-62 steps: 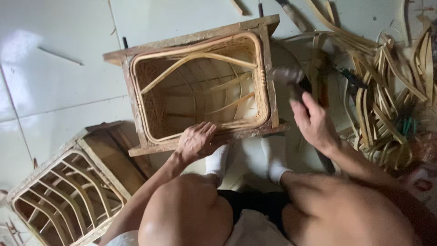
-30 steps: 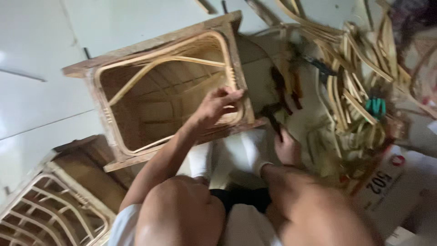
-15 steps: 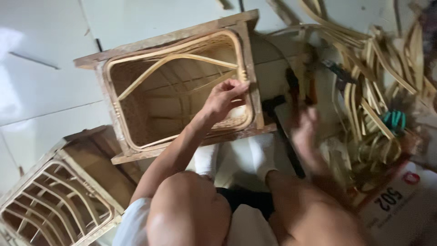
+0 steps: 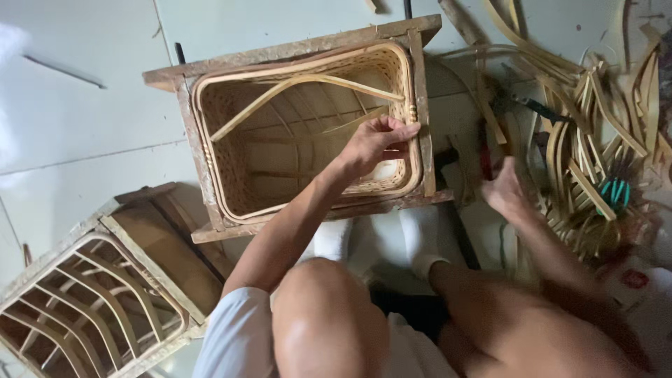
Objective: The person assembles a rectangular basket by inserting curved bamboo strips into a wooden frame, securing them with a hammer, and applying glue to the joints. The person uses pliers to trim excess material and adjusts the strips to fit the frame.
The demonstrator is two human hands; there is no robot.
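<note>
A woven rattan basket (image 4: 308,133) sits inside a rough wooden frame (image 4: 294,50) on the pale tiled floor (image 4: 84,133), just above the person's bare knees. The left hand (image 4: 374,143) is at the basket's right rim, fingers curled and pinching the rim's edge near the frame's right post; it is closed on the rim. A loose bent cane strip (image 4: 294,87) arches across the basket's open mouth.

To the right of the basket, the right hand (image 4: 502,190) reaches down among tools lying on the floor; it is blurred, so I cannot tell whether it grips anything. Just above that hand lies a red-handled tool (image 4: 484,150), and farther right of the basket a heap of cut cane strips (image 4: 595,140) spreads out, with a small teal-handled tool (image 4: 616,192) lying in it.

Below and left of the basket stands a second wooden frame (image 4: 84,301) holding an unfinished cage of bare cane ribs. Right of the basket, in the lower corner, a pale package (image 4: 633,280) shows a round red mark. A thin dark rod (image 4: 63,71) lies on the floor left of the basket.
</note>
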